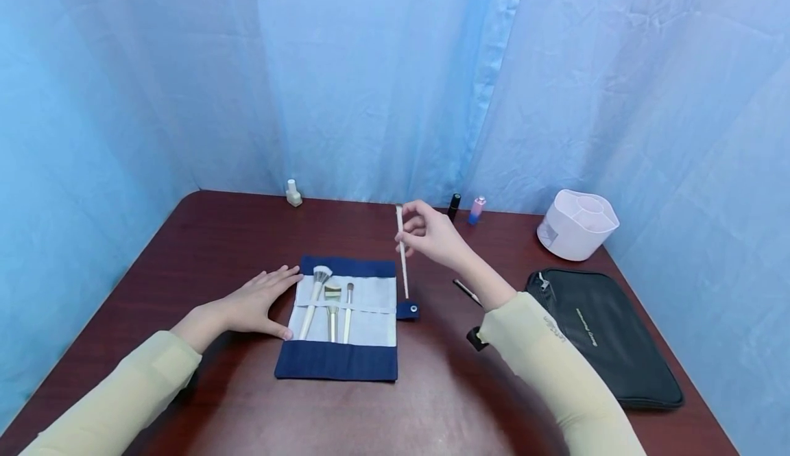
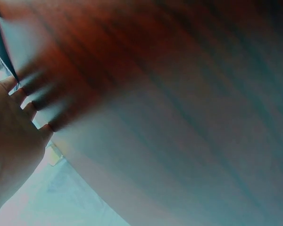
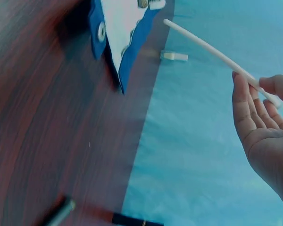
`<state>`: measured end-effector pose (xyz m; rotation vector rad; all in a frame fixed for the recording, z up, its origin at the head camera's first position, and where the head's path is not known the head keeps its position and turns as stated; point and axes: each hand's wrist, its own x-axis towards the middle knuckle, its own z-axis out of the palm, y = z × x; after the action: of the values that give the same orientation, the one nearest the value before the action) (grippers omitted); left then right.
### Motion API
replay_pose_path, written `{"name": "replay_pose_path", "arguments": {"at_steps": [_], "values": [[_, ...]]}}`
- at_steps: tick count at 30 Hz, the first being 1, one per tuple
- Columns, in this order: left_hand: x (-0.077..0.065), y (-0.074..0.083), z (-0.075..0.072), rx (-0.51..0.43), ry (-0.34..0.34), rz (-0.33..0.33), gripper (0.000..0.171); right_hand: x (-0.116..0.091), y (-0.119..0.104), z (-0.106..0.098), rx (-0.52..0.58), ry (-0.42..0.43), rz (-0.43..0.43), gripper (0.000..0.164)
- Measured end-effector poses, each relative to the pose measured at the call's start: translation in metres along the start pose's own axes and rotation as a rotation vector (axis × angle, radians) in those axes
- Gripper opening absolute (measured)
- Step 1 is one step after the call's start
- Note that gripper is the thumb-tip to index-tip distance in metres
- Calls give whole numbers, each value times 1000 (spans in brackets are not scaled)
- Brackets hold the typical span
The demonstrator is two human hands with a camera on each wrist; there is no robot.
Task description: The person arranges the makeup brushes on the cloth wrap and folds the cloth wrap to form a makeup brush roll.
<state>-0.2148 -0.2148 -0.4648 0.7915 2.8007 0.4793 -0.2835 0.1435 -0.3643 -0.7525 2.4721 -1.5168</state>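
Note:
A navy and white fabric brush roll [image 1: 336, 361] lies unfolded on the table. Tucked behind its white strap are a large fluffy makeup brush [image 1: 311, 305], a flat wide brush [image 1: 332, 320] and a slim brush [image 1: 348, 315]. My left hand [image 1: 256, 302] rests at the roll's left edge, fingers spread, with thumb and fingertips touching the cloth. Above the table, just right of the roll, my right hand [image 1: 437, 238] pinches a thin pale makeup brush [image 1: 404, 264] near its bristle end. That brush's handle [image 3: 207, 47] points down toward the snap tab [image 1: 407, 310].
Along the back stand a nail polish bottle [image 1: 293, 195], a black tube [image 1: 454, 206] and a pink-blue tube [image 1: 476, 210]. At right are a white organizer [image 1: 574, 226] and a black pouch [image 1: 611, 346]. A slender dark-tipped stick [image 1: 467, 291] lies near my right forearm.

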Motion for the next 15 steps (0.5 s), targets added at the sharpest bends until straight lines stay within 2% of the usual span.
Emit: {"name": "replay_pose_path", "arguments": {"at_steps": [10, 15], "values": [[-2, 1, 1, -4, 14, 0, 112, 20, 4, 32, 56, 19, 27, 36], [-3, 2, 0, -6, 14, 0, 112, 25, 8, 49, 149, 36, 25, 38]]}}
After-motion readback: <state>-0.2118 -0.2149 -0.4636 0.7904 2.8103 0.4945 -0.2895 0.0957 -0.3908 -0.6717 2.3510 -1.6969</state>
